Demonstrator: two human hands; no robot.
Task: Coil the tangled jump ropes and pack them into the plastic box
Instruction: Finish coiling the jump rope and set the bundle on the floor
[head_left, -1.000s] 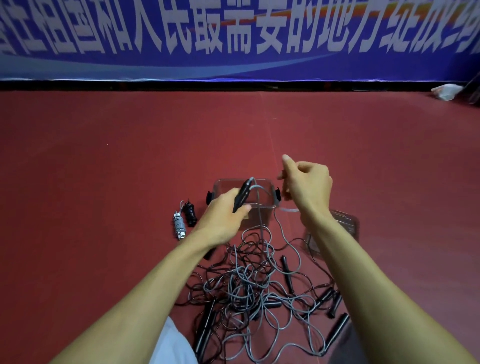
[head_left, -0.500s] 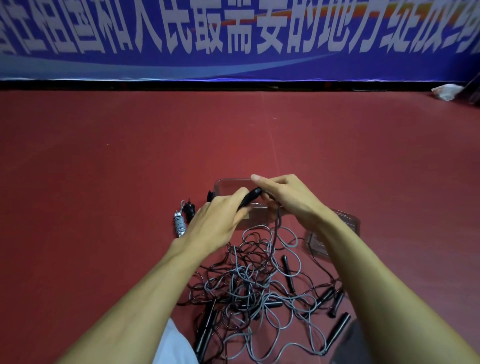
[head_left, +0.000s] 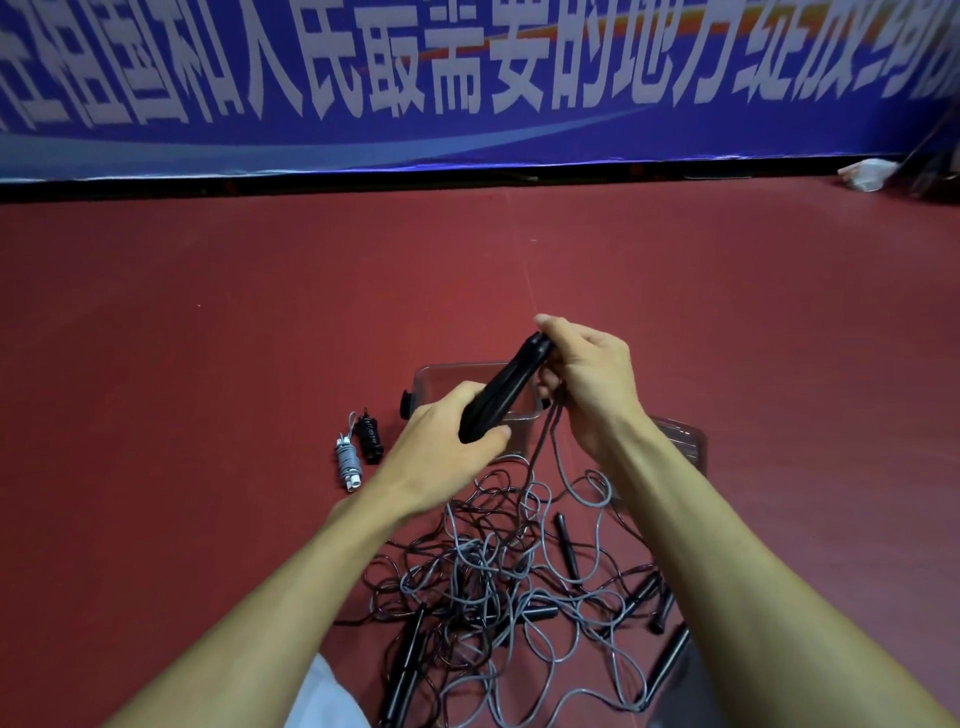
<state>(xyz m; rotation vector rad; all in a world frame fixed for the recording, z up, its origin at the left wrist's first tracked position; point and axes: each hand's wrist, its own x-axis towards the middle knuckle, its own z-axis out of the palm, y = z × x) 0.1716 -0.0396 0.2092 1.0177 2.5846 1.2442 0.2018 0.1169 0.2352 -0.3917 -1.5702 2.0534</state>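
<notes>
My left hand (head_left: 441, 441) grips the lower end of a pair of black jump-rope handles (head_left: 506, 392) held side by side. My right hand (head_left: 587, 374) pinches their upper end, and grey cord (head_left: 556, 447) hangs from there down to the floor. A tangle of grey and black ropes (head_left: 498, 582) with several loose black handles lies between my forearms. The clear plastic box (head_left: 431, 379) stands on the floor just behind my hands, partly hidden by them.
Two coiled ropes, one grey (head_left: 347, 460) and one black (head_left: 370, 435), lie left of the box. The clear lid (head_left: 685, 441) rests right of it, behind my right forearm. Red floor runs to a blue banner wall (head_left: 467, 78). A white bag (head_left: 865, 174) sits far right.
My right hand came in from the right to the handle in my left hand. Both hands now hold two handles together, raised and tilted up to the right.
</notes>
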